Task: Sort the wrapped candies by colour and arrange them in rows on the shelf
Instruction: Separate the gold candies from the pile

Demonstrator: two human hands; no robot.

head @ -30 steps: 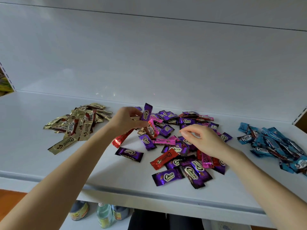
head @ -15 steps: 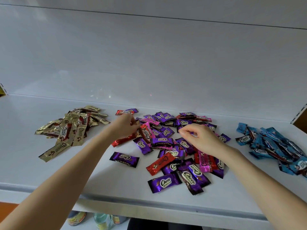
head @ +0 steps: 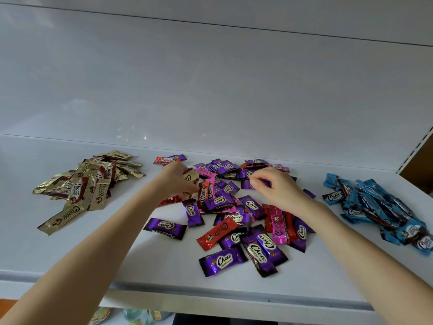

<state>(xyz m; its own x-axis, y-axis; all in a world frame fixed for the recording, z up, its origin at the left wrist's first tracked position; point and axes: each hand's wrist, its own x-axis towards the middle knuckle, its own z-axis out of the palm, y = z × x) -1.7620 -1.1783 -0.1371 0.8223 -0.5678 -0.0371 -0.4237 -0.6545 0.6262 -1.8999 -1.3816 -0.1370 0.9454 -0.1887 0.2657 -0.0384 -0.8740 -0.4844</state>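
1. On the white shelf (head: 117, 254): gold pile (head: 89, 184) left, mixed pile (head: 234, 219) of purple, red and pink candies centre, blue pile (head: 375, 207) right; piles lie apart
2. left hand (head: 175, 181): fingers curled down at mixed pile's left edge, against a gold candy (head: 191, 177); cannot tell if it grips it
3. right hand (head: 278, 190): over back of mixed pile, thumb and forefinger pinched together at a purple wrapper (head: 266, 183); actual hold unclear
4. stray purple candy (head: 165, 227) lies alone just left of mixed pile

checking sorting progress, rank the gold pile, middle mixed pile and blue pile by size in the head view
1. mixed pile
2. gold pile and blue pile: these look alike, and the blue one runs off the frame edge, so I leave them unranked.
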